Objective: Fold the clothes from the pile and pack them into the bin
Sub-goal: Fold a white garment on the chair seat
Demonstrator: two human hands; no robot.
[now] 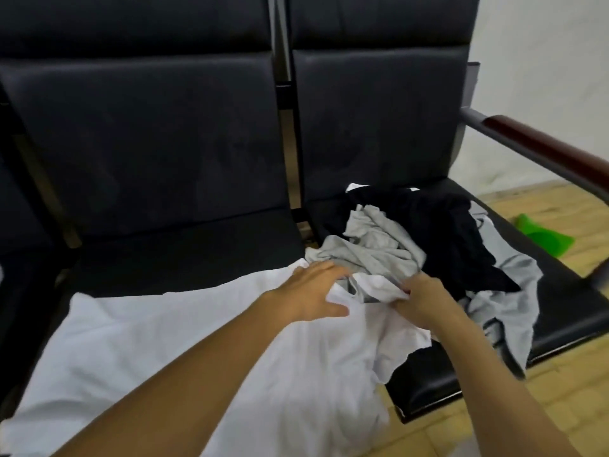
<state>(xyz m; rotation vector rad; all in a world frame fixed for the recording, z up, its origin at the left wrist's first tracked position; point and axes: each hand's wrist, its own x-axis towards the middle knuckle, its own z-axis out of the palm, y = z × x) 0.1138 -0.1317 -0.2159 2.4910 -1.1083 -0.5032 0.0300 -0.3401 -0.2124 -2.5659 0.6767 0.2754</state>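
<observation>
A white garment lies spread across the left black seat and hangs over its front edge. On the right seat sits a pile of grey clothes and black clothes. My left hand reaches over the white garment's upper end with its fingers spread and straight. My right hand grips a bunch of the white fabric at the edge of the pile. No bin is in view.
The black bench seats have tall backrests behind them. A wooden-topped armrest runs along the right side. A green plastic object lies on the tiled floor to the right.
</observation>
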